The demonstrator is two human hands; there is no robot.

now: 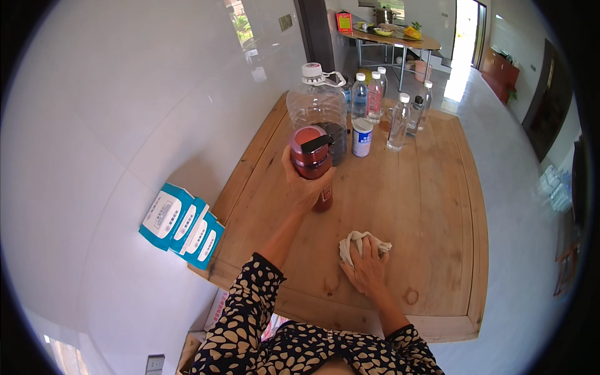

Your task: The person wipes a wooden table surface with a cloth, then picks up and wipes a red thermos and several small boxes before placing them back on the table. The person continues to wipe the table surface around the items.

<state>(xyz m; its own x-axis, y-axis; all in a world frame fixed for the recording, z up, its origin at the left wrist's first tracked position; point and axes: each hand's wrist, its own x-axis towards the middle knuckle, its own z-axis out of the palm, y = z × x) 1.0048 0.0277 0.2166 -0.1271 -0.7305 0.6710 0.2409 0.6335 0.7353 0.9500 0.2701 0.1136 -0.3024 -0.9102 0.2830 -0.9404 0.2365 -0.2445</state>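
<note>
A wall [125, 94] flanks the wooden tabletop [415, 212] at left, clear bottles [398, 128] stand far, left grip [306, 190] clasps a lidded flask [310, 157], right grip [370, 272] lies spread over a cloth [355, 237]

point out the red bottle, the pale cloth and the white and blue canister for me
red bottle [312, 160]: head view, on its upper body below the black strap
pale cloth [346, 246]: head view, on its left folds
white and blue canister [362, 139]: head view, on its side

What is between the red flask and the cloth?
Just wooden tabletop shows between the red flask and the cloth, in the head view.
</note>
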